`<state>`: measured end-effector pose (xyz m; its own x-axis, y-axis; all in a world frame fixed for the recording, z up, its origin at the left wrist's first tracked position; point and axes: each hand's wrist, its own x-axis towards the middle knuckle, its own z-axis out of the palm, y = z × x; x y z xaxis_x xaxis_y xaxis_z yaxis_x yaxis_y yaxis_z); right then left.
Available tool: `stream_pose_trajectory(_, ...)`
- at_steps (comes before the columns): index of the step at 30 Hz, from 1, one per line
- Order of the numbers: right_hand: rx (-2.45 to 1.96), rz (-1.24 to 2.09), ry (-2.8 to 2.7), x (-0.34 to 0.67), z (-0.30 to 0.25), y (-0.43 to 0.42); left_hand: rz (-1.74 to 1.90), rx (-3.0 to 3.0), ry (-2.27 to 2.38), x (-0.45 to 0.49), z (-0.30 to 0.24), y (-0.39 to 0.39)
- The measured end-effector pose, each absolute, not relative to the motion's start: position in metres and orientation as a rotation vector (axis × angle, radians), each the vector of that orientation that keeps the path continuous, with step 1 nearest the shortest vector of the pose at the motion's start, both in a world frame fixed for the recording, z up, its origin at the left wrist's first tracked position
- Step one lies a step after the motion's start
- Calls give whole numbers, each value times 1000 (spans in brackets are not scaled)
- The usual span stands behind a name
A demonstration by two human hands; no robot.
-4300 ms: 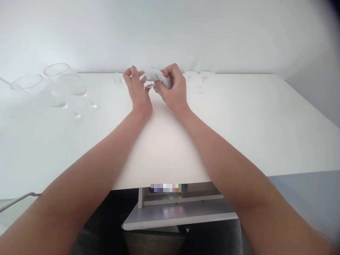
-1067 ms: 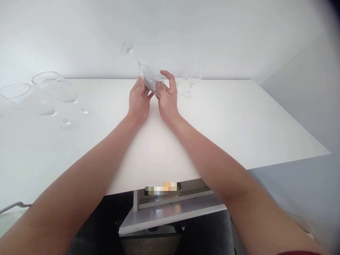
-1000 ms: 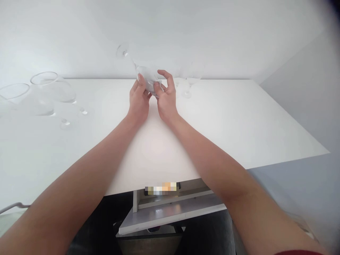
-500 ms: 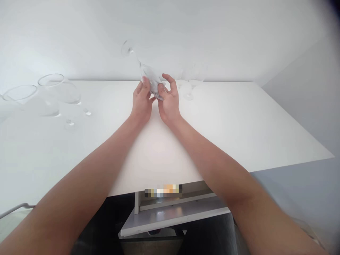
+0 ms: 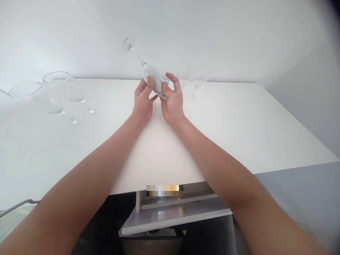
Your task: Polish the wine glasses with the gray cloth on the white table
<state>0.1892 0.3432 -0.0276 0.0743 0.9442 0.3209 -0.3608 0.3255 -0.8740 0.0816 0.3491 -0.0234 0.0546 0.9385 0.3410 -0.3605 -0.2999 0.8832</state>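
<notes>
A stemmed wine glass (image 5: 143,64) is held tilted above the far part of the table, its foot pointing up and to the left. White cloth (image 5: 157,80) shows at the bowl and bunches out at the rim; whether it lies inside or also around the bowl I cannot tell. My left hand (image 5: 143,101) is closed on the bowl's left side, thumb on top. On the other side, my right hand (image 5: 172,102) pinches the bunched cloth at the rim, with its index finger raised. Some fingertips are hidden behind the glass and cloth.
Large stemmed glasses (image 5: 63,90) stand on the left of the white table (image 5: 233,124). Several smaller clear glasses (image 5: 191,92), faint against the wall, stand behind my right hand. Below the front edge, an open shelf or drawer (image 5: 172,216) juts toward me. A grey cable (image 5: 20,204) lies lower left.
Both hands, with the glass and cloth, sit slightly further right in the picture, as do the standing glasses, so the view has shifted a little. The grip looks much the same.
</notes>
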Motion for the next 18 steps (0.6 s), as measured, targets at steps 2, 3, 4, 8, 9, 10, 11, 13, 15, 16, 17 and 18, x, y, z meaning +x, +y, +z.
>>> stream_pose_trajectory(2,-707,1098,-1063,192,-27,344,1519,1205,673,80,-26,352)
stream_pose_trajectory(3,-707,1087,-1066,193,-27,344,1526,1197,662,79,-27,353)
stream_pose_trajectory(4,-706,1075,-1071,194,-27,345,1532,1188,644,79,-28,354)
stream_pose_trajectory(8,-728,1026,-1099,196,-28,350,1468,1206,546,80,-25,350)
stream_pose_trajectory(9,-734,1024,-1102,196,-29,350,1464,1219,559,81,-24,348)
stream_pose_trajectory(10,-738,1028,-1099,196,-30,351,1471,1231,599,81,-23,348)
stream_pose_trajectory(11,-740,1038,-1094,197,-31,352,1491,1236,655,82,-24,348)
stream_pose_trajectory(13,-747,1056,-1081,196,-33,354,1544,1221,751,81,-26,350)
stream_pose_trajectory(15,-757,1049,-1074,196,-33,354,1571,1193,759,80,-29,353)
stream_pose_trajectory(16,-762,1037,-1075,195,-32,354,1581,1174,739,79,-29,354)
stream_pose_trajectory(17,-763,1021,-1075,194,-31,353,1583,1159,715,79,-29,355)
stream_pose_trajectory(18,-761,1005,-1076,194,-30,351,1577,1151,695,79,-28,354)
